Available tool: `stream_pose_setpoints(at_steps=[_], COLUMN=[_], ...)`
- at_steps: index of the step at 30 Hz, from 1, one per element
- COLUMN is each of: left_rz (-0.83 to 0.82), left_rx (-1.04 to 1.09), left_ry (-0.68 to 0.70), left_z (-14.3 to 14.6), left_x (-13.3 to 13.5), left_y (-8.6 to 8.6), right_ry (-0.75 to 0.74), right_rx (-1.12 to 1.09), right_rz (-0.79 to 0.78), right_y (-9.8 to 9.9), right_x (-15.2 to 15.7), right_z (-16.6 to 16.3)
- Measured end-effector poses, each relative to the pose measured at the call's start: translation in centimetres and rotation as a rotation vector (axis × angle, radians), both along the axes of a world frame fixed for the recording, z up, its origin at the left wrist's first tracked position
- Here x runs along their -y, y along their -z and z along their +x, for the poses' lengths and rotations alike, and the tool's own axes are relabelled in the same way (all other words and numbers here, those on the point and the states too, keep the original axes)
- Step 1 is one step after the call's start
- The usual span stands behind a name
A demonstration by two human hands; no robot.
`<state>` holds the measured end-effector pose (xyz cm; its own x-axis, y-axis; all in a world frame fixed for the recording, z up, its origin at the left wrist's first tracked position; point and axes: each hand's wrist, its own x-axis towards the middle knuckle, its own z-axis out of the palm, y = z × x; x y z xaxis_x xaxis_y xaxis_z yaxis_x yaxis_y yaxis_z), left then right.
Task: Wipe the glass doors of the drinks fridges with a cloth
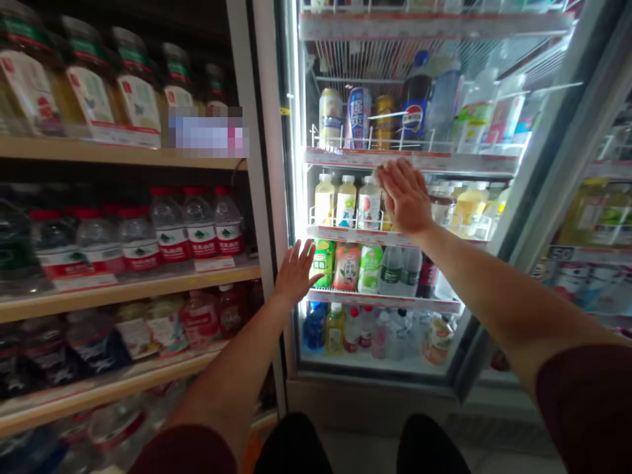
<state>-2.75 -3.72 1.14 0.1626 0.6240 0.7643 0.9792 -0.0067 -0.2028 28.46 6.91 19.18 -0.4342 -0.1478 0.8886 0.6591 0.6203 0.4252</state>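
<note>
Both arms reach into an open drinks fridge. My left hand is open with fingers spread, at the left edge of a lower shelf, close to a green-labelled bottle. My right hand is open too, palm facing the shelves, raised in front of a row of pale yellow and white bottles on the shelf above. Neither hand holds anything.
The fridge's glass door stands swung out to the right. Cans and a cola bottle fill the upper fridge shelf. Wooden shelves on the left carry water bottles and jars. My knees show at the bottom edge.
</note>
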Motion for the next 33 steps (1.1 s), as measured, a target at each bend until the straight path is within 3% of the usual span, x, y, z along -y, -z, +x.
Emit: stream_pose_setpoints(at_steps=[2, 6, 8, 14, 16, 20, 22, 26, 28, 33], left_rz=[-0.008, -0.020, -0.019, -0.011, -0.006, 0.008, 0.001, 0.009, 0.038, 0.156], left_rx=[0.000, 0.000, 0.000, -0.031, -0.038, -0.042, -0.041, -0.017, -0.004, 0.043], left_ry=[-0.020, -0.011, 0.001, -0.045, -0.067, -0.099, -0.116, -0.109, -0.079, -0.067], left_z=[0.0, 0.2, 0.3, 1.3, 1.8, 2.3, 2.5, 2.8, 2.6, 1.4], left_x=[-0.1, 0.0, 0.1, 0.8, 1.0, 1.3, 1.4, 1.8, 2.0, 2.1], left_y=[0.0, -0.1, -0.1, -0.1, -0.1, 0.0, 0.1, 0.2, 0.1, -1.4], right_ry=[0.005, -0.038, -0.049, -0.050, -0.122, -0.281, -0.296, -0.177, -0.145, -0.290], right_rx=[-0.037, 0.348, 0.441, -0.058, -0.019, 0.322, 0.381, 0.089, 0.013, 0.515], right_rz=[-0.019, -0.062, -0.085, -0.066, -0.085, -0.133, -0.133, -0.123, -0.098, -0.003], right_y=[0.3, 2.7, 2.5, -2.0, -1.4, 1.2, 0.9, -1.7, -1.4, 1.6], right_x=[0.2, 0.8, 0.9, 0.9, 1.0, 1.6, 1.8, 1.7, 1.4, 0.7], right_z=[-1.2, -2.6, -2.4, -2.7, -4.0, -6.1, -6.2, -5.4, -5.2, -4.6])
